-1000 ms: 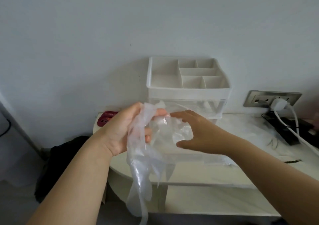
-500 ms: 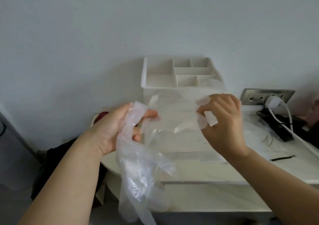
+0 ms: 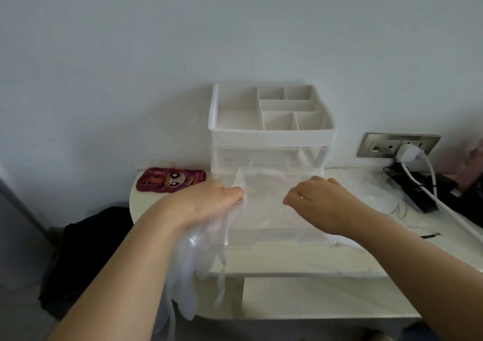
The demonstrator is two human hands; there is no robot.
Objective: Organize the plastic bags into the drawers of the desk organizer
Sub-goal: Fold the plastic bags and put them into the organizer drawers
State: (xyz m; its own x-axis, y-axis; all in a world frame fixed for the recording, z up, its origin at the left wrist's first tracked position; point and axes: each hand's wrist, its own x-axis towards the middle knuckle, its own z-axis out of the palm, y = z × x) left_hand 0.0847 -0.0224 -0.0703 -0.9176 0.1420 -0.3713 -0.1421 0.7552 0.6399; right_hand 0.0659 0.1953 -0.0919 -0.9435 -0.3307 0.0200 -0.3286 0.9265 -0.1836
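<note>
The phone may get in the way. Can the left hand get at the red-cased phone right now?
Likely reachable, but not graspable yet: the phone lies bare on the table just beyond the left hand, nothing between, yet that hand grips a bunch of plastic bags.

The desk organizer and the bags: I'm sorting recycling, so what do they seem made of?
Desk organizer: top tray looks like opaque white plastic, matte, moulded dividers; the pulled-out drawer seems clear rigid plastic, see-through. Bags: thin translucent plastic film, limp, crinkled, slightly glossy.
</note>
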